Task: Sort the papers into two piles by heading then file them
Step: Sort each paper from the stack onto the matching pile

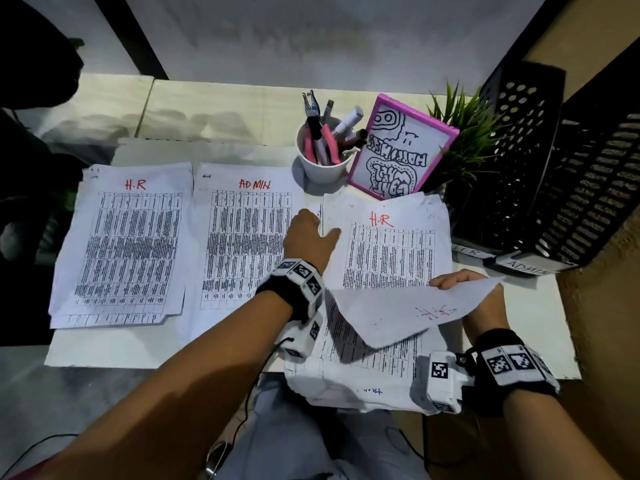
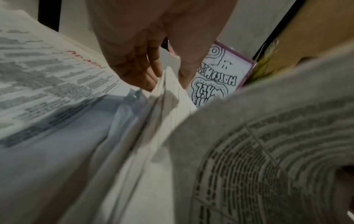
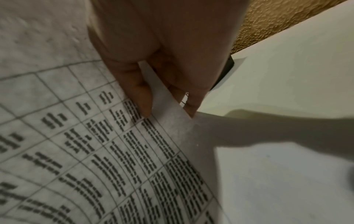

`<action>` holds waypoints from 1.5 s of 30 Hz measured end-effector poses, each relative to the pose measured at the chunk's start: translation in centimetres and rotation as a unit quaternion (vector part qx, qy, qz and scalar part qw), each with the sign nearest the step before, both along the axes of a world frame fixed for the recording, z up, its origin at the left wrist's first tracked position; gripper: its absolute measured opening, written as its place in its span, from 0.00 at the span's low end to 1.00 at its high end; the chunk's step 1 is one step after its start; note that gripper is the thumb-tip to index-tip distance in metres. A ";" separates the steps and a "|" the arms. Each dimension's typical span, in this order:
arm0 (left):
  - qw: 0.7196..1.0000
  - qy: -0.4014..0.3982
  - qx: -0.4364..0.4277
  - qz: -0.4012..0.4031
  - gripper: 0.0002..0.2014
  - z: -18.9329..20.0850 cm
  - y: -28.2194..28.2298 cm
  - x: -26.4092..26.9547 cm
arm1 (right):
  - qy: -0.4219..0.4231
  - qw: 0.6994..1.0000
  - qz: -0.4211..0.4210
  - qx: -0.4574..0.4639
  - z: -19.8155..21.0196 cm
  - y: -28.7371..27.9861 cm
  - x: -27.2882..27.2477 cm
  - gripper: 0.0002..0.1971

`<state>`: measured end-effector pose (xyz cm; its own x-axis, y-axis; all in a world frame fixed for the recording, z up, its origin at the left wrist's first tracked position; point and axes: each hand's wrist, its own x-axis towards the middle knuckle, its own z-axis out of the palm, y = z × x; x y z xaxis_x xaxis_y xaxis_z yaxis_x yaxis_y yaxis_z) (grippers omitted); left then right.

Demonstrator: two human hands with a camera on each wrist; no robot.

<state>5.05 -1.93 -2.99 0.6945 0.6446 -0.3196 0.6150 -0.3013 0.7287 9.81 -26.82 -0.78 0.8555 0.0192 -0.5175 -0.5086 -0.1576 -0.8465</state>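
Our right hand (image 1: pixel 460 282) pinches a lifted sheet (image 1: pixel 398 311), lower right of frame, above the unsorted stack (image 1: pixel 388 244). Our left hand (image 1: pixel 308 237) grips that stack's left edge at centre, beside the ADMIN pile (image 1: pixel 242 237).

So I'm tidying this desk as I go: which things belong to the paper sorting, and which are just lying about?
Job:
H.R pile
ADMIN pile
unsorted stack
lifted sheet
labelled black trays

Lying about:
pen cup
pink framed drawing
plant
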 end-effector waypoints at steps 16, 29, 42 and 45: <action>0.996 -0.040 0.066 -0.050 0.11 -1.0 0.4 -1.0 | -0.027 0.996 -0.047 0.066 1.7 1.5 -1.2 0.17; 0.959 -0.232 0.141 -0.082 0.12 -1.0 0.7 -3.3 | -0.021 0.991 -0.051 0.124 1.8 2.0 -0.5 0.17; 0.939 -0.222 -0.260 -0.016 0.11 3.6 -1.8 -4.6 | -0.041 0.988 -0.052 0.142 2.6 1.8 -0.1 0.18; 0.933 -0.225 -0.281 -0.004 0.09 3.8 -1.8 -4.4 | -0.028 0.988 -0.080 0.126 1.7 1.8 -0.1 0.25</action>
